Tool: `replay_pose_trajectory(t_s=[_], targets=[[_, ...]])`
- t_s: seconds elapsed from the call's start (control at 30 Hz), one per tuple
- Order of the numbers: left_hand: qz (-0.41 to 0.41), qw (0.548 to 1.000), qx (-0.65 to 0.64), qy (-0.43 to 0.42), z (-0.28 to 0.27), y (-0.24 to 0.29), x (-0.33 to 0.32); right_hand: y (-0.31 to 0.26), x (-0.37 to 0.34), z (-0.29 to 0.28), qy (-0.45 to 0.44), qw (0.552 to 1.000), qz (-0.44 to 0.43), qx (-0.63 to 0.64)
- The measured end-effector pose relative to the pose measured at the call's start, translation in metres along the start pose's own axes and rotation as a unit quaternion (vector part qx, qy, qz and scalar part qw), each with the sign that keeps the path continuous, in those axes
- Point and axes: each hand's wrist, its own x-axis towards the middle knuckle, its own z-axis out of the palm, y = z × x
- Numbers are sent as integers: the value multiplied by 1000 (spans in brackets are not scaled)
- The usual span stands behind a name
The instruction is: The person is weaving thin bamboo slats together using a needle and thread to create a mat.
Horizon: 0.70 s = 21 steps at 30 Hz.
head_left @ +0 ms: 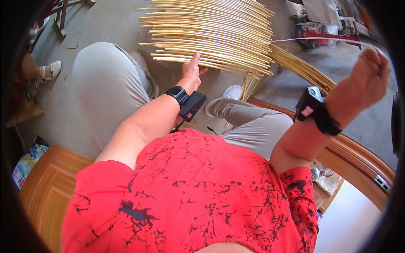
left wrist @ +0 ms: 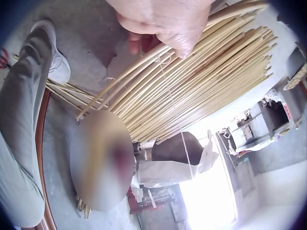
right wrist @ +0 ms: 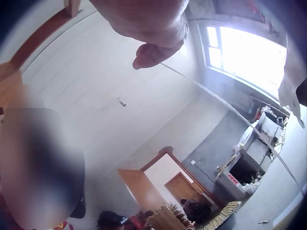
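Left grip point(head_left: 193, 75) pinches a pale-yellow rod mat point(head_left: 211, 36), top centre; right grip point(head_left: 362, 82) pinches thin white string point(right wrist: 216, 96), passing a red metal frame point(head_left: 356, 30), upper right.

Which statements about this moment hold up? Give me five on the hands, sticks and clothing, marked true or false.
1. The right hand holds a white cord. True.
2. The left hand grips pale yellow sticks. True.
3. Those sticks are heaped crosswise. False: they lie roughly side by side.
4. The person wears plain blue on top. False: the shirt is red with dark markings.
5. Each wrist bears a black device. True.
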Motion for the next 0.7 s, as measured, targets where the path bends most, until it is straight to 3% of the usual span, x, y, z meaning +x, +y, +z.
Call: replay_pose_trajectory(t_s=[0.03,0.3,0.47,0.63,0.7], targets=[[2,1000,1,-1,0,0,0,-14,1,10,8,995,-58,-80],[39,999,-21,2,5,5,-4,-50,-35,63,-83,996,31,-25],[41,998,-38,29,8,4,-1,-52,-47,63,-96,994,49,-4],[42,996,-59,47,17,8,-3,-60,-60,78,-42,995,30,80],[41,996,-65,53,21,9,0,-63,-78,77,-77,994,37,61]])
